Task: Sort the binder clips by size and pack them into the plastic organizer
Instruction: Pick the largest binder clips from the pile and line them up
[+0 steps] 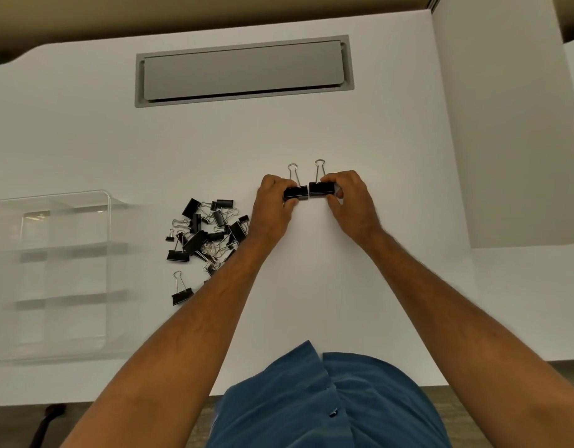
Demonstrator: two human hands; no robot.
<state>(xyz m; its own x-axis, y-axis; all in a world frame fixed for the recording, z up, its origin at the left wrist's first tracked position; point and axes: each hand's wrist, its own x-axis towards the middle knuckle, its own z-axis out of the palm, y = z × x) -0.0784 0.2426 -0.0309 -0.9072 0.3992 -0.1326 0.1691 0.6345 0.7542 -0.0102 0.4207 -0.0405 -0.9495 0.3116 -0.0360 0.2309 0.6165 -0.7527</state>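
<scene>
Two large black binder clips stand side by side on the white desk, almost touching, their wire handles pointing away from me. My left hand pinches the left clip. My right hand pinches the right clip. A pile of several black binder clips of mixed sizes lies just left of my left forearm, with one large clip apart at its near side. The clear plastic organizer with several compartments sits at the far left; its compartments look bare.
A grey cable-tray flap is set into the white desk at the back. A white partition panel rises on the right. The desk's near edge runs just in front of my blue shirt.
</scene>
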